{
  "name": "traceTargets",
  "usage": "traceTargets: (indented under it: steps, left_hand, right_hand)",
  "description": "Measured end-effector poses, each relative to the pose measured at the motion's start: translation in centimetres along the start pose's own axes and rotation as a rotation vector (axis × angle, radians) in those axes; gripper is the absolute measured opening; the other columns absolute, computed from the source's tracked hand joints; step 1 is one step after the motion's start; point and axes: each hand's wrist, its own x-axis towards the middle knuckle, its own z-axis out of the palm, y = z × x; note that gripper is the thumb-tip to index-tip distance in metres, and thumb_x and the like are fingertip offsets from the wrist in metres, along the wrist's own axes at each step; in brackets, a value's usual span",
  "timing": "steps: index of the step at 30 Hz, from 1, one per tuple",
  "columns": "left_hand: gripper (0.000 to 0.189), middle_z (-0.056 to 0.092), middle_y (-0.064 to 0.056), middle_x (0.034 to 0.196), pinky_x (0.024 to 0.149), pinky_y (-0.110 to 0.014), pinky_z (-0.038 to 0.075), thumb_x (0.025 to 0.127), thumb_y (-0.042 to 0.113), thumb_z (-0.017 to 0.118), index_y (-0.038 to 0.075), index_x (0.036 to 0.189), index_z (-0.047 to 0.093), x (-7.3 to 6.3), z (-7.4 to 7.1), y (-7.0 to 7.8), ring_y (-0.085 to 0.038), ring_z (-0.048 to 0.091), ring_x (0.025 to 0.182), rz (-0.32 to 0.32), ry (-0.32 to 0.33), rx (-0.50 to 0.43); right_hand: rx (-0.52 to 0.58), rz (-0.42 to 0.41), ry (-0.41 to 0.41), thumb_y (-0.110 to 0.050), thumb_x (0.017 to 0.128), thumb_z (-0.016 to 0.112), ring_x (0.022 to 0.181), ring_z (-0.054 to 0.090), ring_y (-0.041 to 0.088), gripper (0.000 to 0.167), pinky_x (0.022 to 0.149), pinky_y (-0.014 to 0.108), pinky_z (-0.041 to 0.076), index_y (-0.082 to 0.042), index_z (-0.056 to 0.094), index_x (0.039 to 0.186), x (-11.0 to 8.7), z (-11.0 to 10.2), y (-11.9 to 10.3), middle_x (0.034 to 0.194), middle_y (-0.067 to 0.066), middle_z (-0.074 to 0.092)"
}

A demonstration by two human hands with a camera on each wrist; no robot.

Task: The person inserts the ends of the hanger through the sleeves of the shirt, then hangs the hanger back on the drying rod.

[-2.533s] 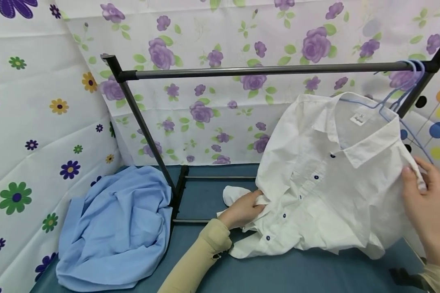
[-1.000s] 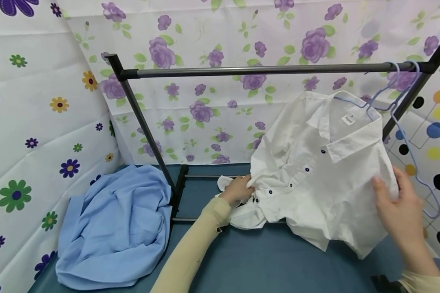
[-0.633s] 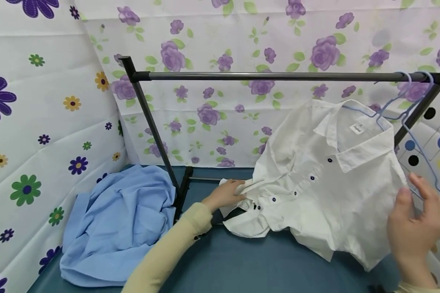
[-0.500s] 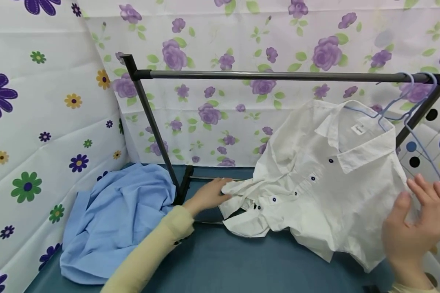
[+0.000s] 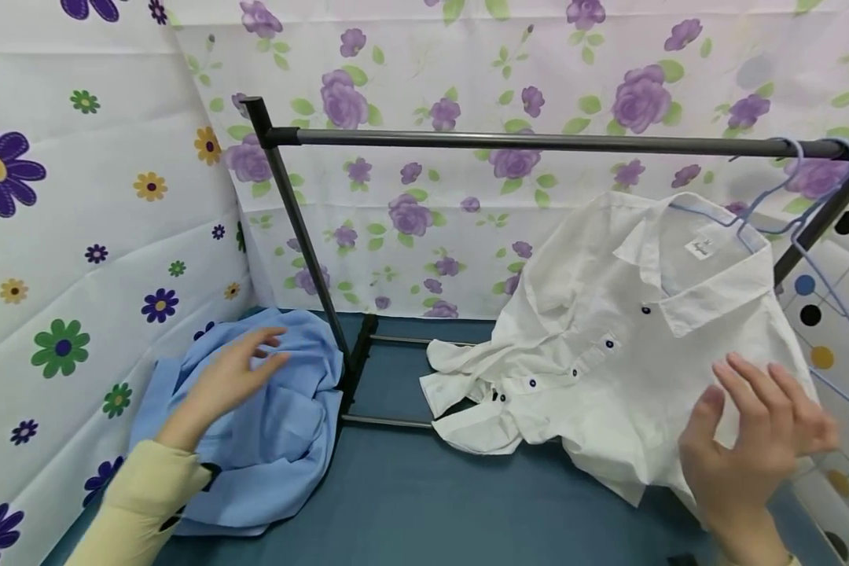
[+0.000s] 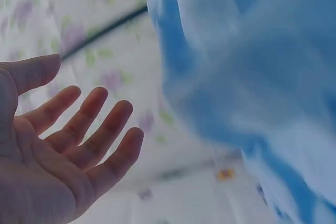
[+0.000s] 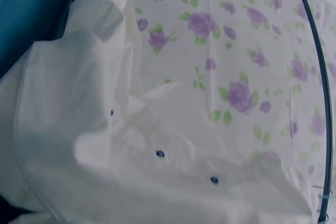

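Note:
A white button-up shirt [image 5: 651, 354] with dark buttons hangs by its collar from a blue hanger [image 5: 707, 212] at the right of the rack; its cuffs and hem reach down to the base. In front of its right side, my right hand [image 5: 753, 440] is raised with fingers loosely spread, holding nothing. My left hand [image 5: 237, 377] hovers over a bunched light blue garment [image 5: 276, 464] at the left. In the left wrist view its fingers [image 6: 97, 140] are relaxed and apart from the blue cloth [image 6: 252, 77]. The right wrist view shows the white shirt [image 7: 68, 93] but not the hand.
The rack's dark bar [image 5: 467, 140] spans above, with a slanted post [image 5: 300, 236] beside the blue garment. A second blue hanger [image 5: 838, 291] hangs at the far right. Low rods [image 5: 389, 422] run over the blue-grey surface [image 5: 431, 503]. Floral curtains [image 5: 396, 259] stand behind.
My left hand has let go of the white shirt's sleeve and moved left over the blue garment. My right hand has released the shirt's edge and opened. The shirt hangs still.

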Motion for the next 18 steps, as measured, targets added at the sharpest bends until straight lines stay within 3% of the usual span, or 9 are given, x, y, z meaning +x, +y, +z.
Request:
traceTargets:
  steps: [3, 7, 11, 15, 18]
  left_hand:
    - [0.055, 0.054, -0.034, 0.134, 0.088, -0.064, 0.049, 0.106, 0.033, 0.053, -0.003, 0.148, 0.043, -1.5, -2.1, -1.8, -0.054, 0.055, 0.117, -0.064, 0.01, -0.008]
    - [0.06, 0.05, -0.039, 0.135, 0.086, -0.067, 0.047, 0.107, 0.036, 0.051, -0.007, 0.148, 0.04, -3.4, -3.9, -4.3, -0.058, 0.052, 0.116, -0.129, 0.024, 0.016]
    - [0.063, 0.045, -0.044, 0.133, 0.087, -0.069, 0.043, 0.106, 0.036, 0.051, -0.012, 0.145, 0.038, -4.8, -4.5, -7.0, -0.062, 0.048, 0.114, -0.197, 0.022, 0.053]
    - [0.066, 0.039, -0.048, 0.133, 0.089, -0.072, 0.039, 0.106, 0.038, 0.05, -0.016, 0.142, 0.037, -5.6, -4.1, -9.3, -0.065, 0.043, 0.115, -0.269, 0.009, 0.088]
    - [0.073, 0.03, -0.053, 0.133, 0.089, -0.076, 0.035, 0.105, 0.044, 0.048, -0.017, 0.143, 0.031, -5.9, -3.6, -10.8, -0.07, 0.036, 0.116, -0.337, -0.039, 0.102]
  right_hand:
    - [0.072, -0.03, 0.009, -0.014, 0.092, 0.061, 0.105, 0.059, 0.044, 0.019, 0.102, 0.052, 0.023, 0.0, 0.072, 0.098, -0.7, 0.9, -1.1, 0.102, 0.019, 0.072]
    - [0.184, -0.056, -0.077, -0.012, 0.091, 0.061, 0.094, 0.06, 0.045, 0.019, 0.095, 0.046, 0.032, 0.001, 0.074, 0.095, -2.1, 2.5, -2.7, 0.096, 0.02, 0.071]
    - [0.314, -0.09, -0.281, -0.012, 0.094, 0.058, 0.092, 0.059, 0.045, 0.023, 0.092, 0.042, 0.037, 0.004, 0.074, 0.097, -4.4, 4.1, -3.4, 0.097, 0.022, 0.07]
    - [0.428, -0.079, -0.533, -0.011, 0.096, 0.055, 0.101, 0.06, 0.041, 0.025, 0.096, 0.04, 0.04, 0.002, 0.073, 0.108, -7.5, 5.6, -4.4, 0.107, 0.02, 0.068]
    - [0.485, -0.047, -0.734, -0.01, 0.096, 0.055, 0.108, 0.06, 0.034, 0.027, 0.098, 0.037, 0.041, -0.004, 0.071, 0.117, -9.9, 6.4, -5.7, 0.115, 0.015, 0.066]
